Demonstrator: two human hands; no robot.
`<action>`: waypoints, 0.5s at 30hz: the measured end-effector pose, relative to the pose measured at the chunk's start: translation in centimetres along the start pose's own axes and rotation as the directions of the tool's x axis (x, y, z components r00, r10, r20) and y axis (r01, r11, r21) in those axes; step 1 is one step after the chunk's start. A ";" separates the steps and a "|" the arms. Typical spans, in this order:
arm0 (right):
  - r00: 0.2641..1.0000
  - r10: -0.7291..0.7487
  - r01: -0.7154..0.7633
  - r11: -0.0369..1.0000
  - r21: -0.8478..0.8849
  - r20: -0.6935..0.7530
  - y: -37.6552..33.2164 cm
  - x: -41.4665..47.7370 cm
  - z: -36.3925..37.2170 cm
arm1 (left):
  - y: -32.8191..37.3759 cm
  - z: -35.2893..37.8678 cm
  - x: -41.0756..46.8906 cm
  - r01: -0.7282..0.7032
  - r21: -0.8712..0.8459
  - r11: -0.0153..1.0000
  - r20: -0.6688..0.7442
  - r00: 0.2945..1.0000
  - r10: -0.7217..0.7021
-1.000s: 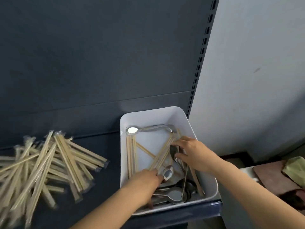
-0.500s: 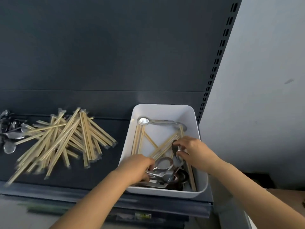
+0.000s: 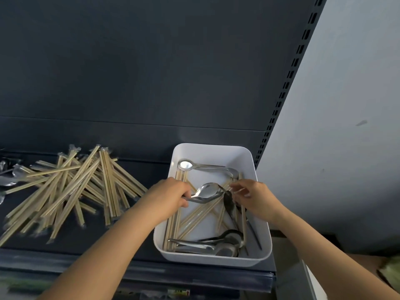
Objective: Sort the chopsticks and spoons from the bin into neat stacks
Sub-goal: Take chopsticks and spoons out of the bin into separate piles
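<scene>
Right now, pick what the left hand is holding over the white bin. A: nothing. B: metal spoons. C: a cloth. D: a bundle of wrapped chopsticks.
B: the left hand grips the handles of metal spoons, their shiny bowls raised above the white bin, with chopsticks lying loose beneath.

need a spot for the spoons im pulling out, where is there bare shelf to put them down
Free: the dark shelf strip between the chopstick pile and the white bin, though the left hand and forearm cross it, and the front band below the pile. Crowded: the pile's spread, the far left edge where spoons lie, and the bin itself.
</scene>
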State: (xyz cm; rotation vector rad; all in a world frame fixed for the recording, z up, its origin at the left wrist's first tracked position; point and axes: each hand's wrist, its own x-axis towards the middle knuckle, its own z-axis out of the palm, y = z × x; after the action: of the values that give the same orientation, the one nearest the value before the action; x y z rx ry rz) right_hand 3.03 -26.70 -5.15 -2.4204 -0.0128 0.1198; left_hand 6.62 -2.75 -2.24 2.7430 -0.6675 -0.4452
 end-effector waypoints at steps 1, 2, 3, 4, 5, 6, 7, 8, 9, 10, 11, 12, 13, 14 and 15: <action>1.000 0.014 -0.014 1.000 -0.002 0.004 0.0 0.1 0.0 | -0.3 -0.3 -0.1 0.008 -0.010 1.000 -0.024 1.000 -0.008; 1.000 0.029 -0.029 1.000 -0.008 0.008 0.0 0.3 0.1 | -0.7 -0.6 -0.2 0.014 -0.027 1.000 -0.049 0.999 -0.016; 0.999 0.045 -0.045 0.999 -0.016 0.015 0.0 0.5 0.2 | -1.0 -0.9 -0.4 0.016 -0.047 0.999 -0.077 0.997 -0.020; 0.998 0.062 -0.062 0.998 -0.023 0.025 0.0 0.6 0.3 | -1.4 -1.1 -0.6 0.015 -0.066 0.998 -0.102 0.995 -0.021; 0.996 0.079 -0.078 0.997 -0.030 0.037 0.0 0.8 0.4 | -1.6 -1.4 -0.8 0.009 -0.084 0.996 -0.125 0.992 -0.020; 0.995 0.092 -0.090 0.995 -0.042 0.048 0.0 1.0 0.5 | -1.9 -1.6 -1.0 0.004 -0.102 0.995 -0.144 0.989 -0.019; 0.994 0.097 -0.093 0.994 -0.065 0.059 0.0 1.2 0.6 | -2.2 -1.8 -1.3 0.000 -0.123 0.992 -0.161 0.987 -0.020; 0.993 0.094 -0.088 0.992 -0.096 0.067 0.0 1.4 0.8 | -2.5 -1.9 -1.5 -0.002 -0.144 0.990 -0.178 0.984 -0.024; 0.993 0.090 -0.079 0.988 -0.131 0.078 0.0 1.6 1.0 | -2.8 -2.0 -1.7 -0.002 -0.164 0.986 -0.195 0.980 -0.030; 0.992 0.088 -0.073 0.984 -0.163 0.091 -0.1 1.8 1.2 | -3.1 -2.1 -1.9 0.000 -0.185 0.983 -0.210 0.977 -0.039; 0.991 0.088 -0.067 0.979 -0.191 0.104 -0.2 2.0 1.4 | -3.4 -2.2 -2.1 0.002 -0.205 0.979 -0.225 0.973 -0.049; 0.989 0.086 -0.059 0.975 -0.212 0.118 -0.2 2.2 1.6 | -3.7 -2.2 -2.3 0.003 -0.224 0.975 -0.244 0.968 -0.059; 0.988 0.077 -0.045 0.972 -0.232 0.130 -0.3 2.3 1.8 | -4.0 -2.1 -2.4 0.002 -0.242 0.970 -0.268 0.961 -0.068; 0.988 0.067 -0.030 0.967 -0.252 0.140 -0.4 2.5 2.1 | -4.2 -2.1 -2.5 0.001 -0.259 0.966 -0.293 0.953 -0.080; 0.987 0.060 -0.017 0.962 -0.274 0.148 -0.5 2.7 2.3 | -4.5 -2.0 -2.6 0.003 -0.276 0.961 -0.316 0.944 -0.094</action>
State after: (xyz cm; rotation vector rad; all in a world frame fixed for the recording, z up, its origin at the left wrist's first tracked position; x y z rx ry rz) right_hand 5.47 -24.70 -6.80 -2.6803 -0.0560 0.3440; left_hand 6.86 2.73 -1.36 2.4903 -0.4178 -0.0757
